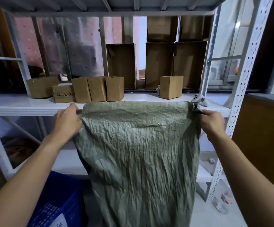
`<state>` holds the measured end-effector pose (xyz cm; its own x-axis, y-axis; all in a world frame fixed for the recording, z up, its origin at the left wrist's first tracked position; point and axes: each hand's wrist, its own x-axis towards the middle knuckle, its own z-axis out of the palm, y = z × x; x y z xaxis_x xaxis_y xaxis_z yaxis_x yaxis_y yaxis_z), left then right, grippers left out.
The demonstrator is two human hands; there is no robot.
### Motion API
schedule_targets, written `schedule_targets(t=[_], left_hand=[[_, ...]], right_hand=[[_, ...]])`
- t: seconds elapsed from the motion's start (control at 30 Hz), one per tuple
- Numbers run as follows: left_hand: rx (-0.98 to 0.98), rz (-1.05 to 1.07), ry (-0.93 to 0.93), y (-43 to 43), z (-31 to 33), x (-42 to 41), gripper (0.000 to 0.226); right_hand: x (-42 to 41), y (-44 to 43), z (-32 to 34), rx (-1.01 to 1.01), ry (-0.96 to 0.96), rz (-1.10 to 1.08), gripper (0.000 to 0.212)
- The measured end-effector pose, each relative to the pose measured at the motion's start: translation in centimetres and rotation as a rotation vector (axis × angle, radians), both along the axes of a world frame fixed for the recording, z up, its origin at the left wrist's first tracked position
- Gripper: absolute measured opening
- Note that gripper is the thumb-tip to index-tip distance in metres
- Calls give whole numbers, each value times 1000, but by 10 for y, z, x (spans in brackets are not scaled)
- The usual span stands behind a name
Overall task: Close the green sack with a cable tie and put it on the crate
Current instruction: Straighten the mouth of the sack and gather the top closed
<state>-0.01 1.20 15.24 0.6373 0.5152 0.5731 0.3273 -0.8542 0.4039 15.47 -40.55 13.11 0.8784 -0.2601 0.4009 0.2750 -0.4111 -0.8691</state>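
A crumpled green woven sack (141, 158) hangs in front of me, stretched flat by its top edge. My left hand (66, 122) grips the sack's upper left corner. My right hand (212, 122) pinches the upper right corner, where the fabric bunches. The sack's mouth runs level with the front edge of the white shelf (26, 107). A blue plastic crate (56, 199) stands at the lower left, beside the sack's bottom. No cable tie shows.
Several small cardboard boxes (97, 88) stand on the shelf behind the sack, with taller ones (175, 64) further back. A white perforated upright (241, 102) rises at the right. Small clear packets (221, 203) lie on the floor at the lower right.
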Motion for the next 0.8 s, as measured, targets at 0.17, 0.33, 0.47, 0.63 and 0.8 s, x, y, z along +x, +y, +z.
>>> schedule_targets(t=[0.17,0.33,0.47,0.63,0.8], left_hand=[[-259,-60,-292,4,-15,1,10],[-1018,-153,-449,8,-17,10,21],[-1407,-220,-480,6,-18,15,19],[-1460,-355,-470,1,-22,22,10],[-1452,-400,-493,-6,-25,27,15]], right_hand=[[1,10,-4,566,178,104,19],[2,21,-4,798,270,217,14],[0,26,2,794,274,237,12],[3,28,2,825,270,267,20],[-21,29,8,972,261,464,15]])
